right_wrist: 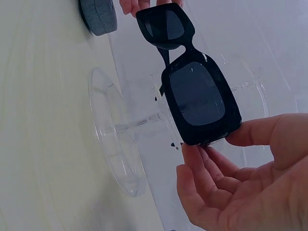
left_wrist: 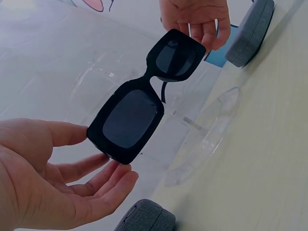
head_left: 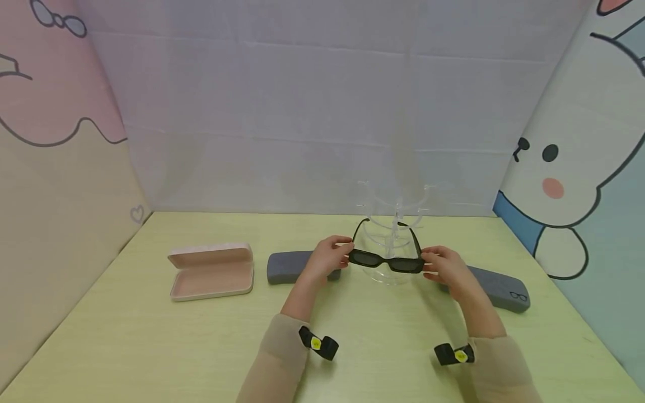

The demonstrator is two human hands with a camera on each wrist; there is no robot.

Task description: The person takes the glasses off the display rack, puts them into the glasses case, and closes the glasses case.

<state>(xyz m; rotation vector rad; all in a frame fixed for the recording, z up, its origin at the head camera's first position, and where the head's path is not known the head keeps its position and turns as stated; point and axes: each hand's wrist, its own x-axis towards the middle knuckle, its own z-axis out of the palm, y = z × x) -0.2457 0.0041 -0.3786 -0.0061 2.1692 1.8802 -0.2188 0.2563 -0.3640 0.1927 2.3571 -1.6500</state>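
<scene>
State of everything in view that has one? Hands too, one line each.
Sunglasses: temples unfolded, held by both hands
Clear stand: upright; contact with sunglasses can't be told
Pink case: open, lid raised
Left grey case: closed, lying on the table
Right grey case: closed, lying on the table
Left hand: pinches sunglasses' left end
Right hand: pinches sunglasses' right end

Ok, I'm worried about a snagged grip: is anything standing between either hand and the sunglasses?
Nothing visible does. The left hand and right hand hold the black sunglasses directly, one at each outer end. The clear stand is behind the front frame, not in between.
</scene>
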